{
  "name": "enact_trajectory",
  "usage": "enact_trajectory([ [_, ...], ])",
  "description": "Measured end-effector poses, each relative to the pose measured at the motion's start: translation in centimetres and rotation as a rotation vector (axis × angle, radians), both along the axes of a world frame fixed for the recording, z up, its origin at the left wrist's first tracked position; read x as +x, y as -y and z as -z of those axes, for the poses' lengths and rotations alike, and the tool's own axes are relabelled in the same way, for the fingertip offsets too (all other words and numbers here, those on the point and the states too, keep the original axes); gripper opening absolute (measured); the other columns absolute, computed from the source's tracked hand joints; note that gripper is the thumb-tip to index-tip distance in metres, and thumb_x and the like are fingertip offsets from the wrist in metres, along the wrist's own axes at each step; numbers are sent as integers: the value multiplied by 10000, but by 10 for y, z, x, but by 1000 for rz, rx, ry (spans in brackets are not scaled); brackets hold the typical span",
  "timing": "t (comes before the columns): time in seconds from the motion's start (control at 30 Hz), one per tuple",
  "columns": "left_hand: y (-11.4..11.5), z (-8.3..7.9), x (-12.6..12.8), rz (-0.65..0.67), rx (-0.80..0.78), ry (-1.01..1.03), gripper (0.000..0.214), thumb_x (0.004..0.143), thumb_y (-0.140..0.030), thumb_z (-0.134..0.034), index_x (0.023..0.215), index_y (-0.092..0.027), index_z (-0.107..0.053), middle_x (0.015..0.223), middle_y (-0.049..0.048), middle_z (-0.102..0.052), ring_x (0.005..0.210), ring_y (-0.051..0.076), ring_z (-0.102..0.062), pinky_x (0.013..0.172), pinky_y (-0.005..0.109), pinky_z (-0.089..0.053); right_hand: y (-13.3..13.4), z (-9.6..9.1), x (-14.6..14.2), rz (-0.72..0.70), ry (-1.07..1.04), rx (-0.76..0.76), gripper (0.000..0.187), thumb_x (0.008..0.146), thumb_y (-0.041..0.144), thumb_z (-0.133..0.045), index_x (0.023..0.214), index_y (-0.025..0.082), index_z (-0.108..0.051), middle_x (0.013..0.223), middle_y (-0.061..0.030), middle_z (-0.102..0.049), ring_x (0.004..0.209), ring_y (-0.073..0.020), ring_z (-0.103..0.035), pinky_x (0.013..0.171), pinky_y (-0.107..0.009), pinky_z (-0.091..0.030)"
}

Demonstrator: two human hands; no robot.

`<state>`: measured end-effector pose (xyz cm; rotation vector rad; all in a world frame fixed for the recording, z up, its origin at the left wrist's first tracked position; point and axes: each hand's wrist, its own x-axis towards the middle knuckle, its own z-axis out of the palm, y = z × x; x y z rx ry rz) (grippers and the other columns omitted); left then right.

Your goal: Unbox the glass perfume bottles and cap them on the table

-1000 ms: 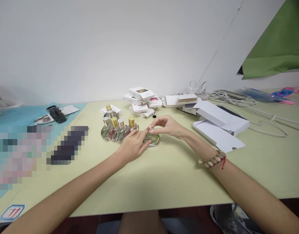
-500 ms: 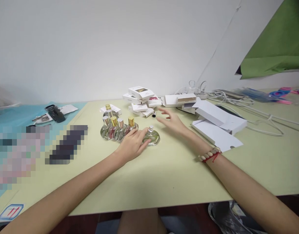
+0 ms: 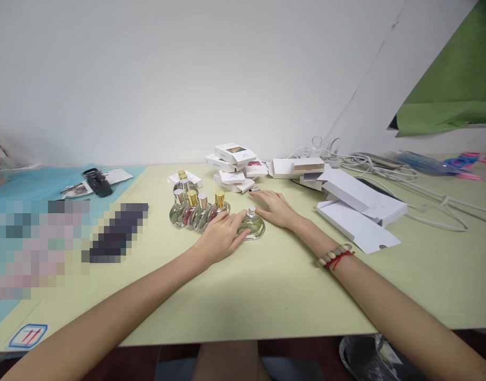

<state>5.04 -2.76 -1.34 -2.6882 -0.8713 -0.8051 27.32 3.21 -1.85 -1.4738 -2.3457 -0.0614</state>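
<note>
My left hand (image 3: 222, 235) is closed around the side of an uncapped glass perfume bottle (image 3: 255, 227) with pale green liquid and a bare spray nozzle. The bottle stands on the table. To its right, my right hand (image 3: 275, 208) reaches forward, palm down, fingers stretched out and slightly apart. Its fingertips are at a small black and silver cap (image 3: 254, 189), which they partly cover; whether they touch it I cannot tell. Left of my left hand stand several round perfume bottles (image 3: 202, 213) with gold and silver caps.
Small white boxes (image 3: 235, 153) are stacked by the wall. Opened white cartons (image 3: 357, 211) lie at the right, near white cables (image 3: 445, 201). A black cylindrical object (image 3: 97, 181) is on the blue cover (image 3: 36, 182) at the left.
My right hand has come down toward the table, its fingertips now at the small cap. My left hand stays on the bottle. The whole view has shifted slightly.
</note>
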Motion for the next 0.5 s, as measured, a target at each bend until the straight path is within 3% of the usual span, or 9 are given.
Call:
enact_trajectory([
  [0.17, -1, 0, 1, -7, 3, -9, 419, 901, -350, -284, 1219, -85, -348, 965, 101, -620, 909, 186, -562, 878, 331, -383, -1, 3, -5, 29, 10, -6, 582, 802, 415, -410, 1339, 215, -306, 1402, -101, -290, 1268, -290, -257, 969, -478, -269],
  [0.33, -1, 0, 0, -7, 2, -19, 424, 902, -353, -280, 1224, -86, -344, 973, 102, -620, 915, 185, -557, 882, 330, -381, -5, 5, -2, 34, -110, 10, 438, 804, 343, -426, 1217, 202, -472, 1151, -103, -537, 1040, -248, -496, 895, -421, -372],
  [0.5, -1, 0, 1, -6, -1, -26, 432, 902, -350, -284, 1220, -66, -352, 988, 109, -618, 914, 181, -553, 892, 320, -374, -6, 7, 5, -20, -250, -4, 307, 828, 271, -373, 947, 172, -638, 995, -106, -572, 865, -186, -561, 788, -317, -447],
])
